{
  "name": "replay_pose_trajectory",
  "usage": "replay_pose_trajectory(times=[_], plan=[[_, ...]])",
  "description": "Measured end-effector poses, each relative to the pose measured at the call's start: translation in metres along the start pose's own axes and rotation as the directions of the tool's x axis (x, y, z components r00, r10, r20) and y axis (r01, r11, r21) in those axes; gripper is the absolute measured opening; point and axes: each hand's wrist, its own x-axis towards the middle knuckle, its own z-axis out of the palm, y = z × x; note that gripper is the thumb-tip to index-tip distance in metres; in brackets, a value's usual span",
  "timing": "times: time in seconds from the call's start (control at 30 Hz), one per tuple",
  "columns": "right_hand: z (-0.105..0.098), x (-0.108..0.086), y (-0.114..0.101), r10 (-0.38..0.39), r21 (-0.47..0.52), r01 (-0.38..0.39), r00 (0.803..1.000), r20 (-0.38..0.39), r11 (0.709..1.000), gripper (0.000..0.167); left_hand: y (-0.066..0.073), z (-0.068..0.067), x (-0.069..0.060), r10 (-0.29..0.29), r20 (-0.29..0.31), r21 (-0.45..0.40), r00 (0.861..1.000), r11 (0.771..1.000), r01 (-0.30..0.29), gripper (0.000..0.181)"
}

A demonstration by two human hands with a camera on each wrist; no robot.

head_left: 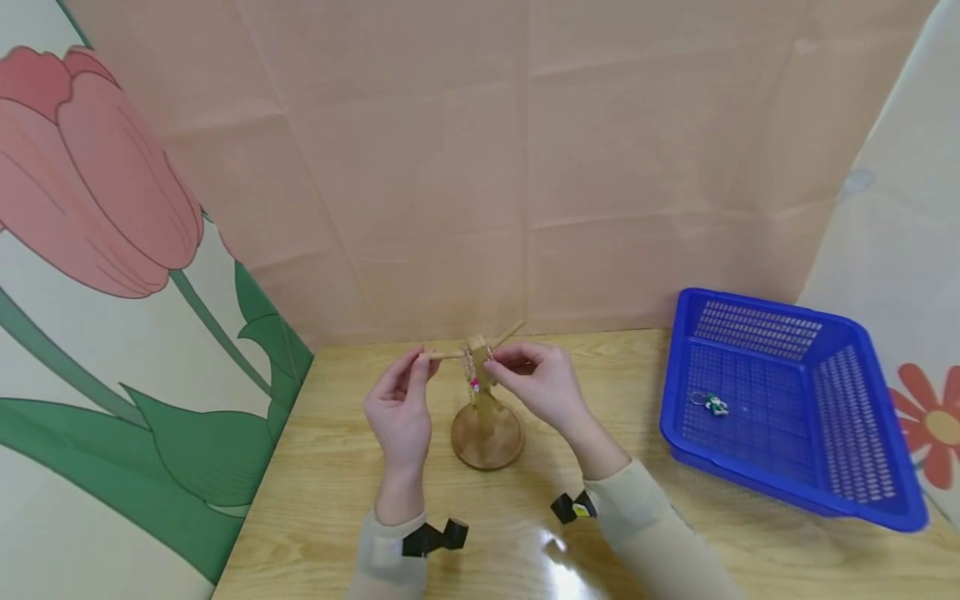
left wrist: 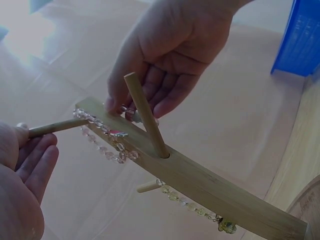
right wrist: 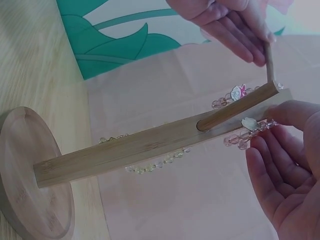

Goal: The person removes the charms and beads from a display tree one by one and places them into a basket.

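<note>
The left hand (head_left: 405, 408) pinched the tip of a wooden peg (head_left: 445, 356) pointing to nine o'clock; the right hand (head_left: 545, 387), apart from it, pinched a strand of pale beads (right wrist: 250, 134) at the three o'clock side of the post (left wrist: 200, 182). Beside the post, towards nine, hung a beaded loop (left wrist: 102, 150) with a pink charm (head_left: 475, 384), its details too small to read. The stand's round base (head_left: 487, 450) sat at centre; at three o'clock, a blue basket (head_left: 765, 433) held a green-and-white key ring (head_left: 716, 405). A pink backdrop (head_left: 525, 167) rose at twelve.

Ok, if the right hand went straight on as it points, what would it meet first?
The right hand would probably meet the wooden post, close ahead; whether it already touches is hard to tell.
</note>
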Motion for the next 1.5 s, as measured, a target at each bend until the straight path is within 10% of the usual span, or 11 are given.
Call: replay_pose_trajectory(times=[1.5], plan=[[0.0001,-0.0007,-0.0021,-0.007,0.005,0.008,0.999,-0.043,1.000,0.007,0.0005,-0.0008,0.0001,-0.008,0.002,-0.002,1.000,1.000,0.008,0.016]])
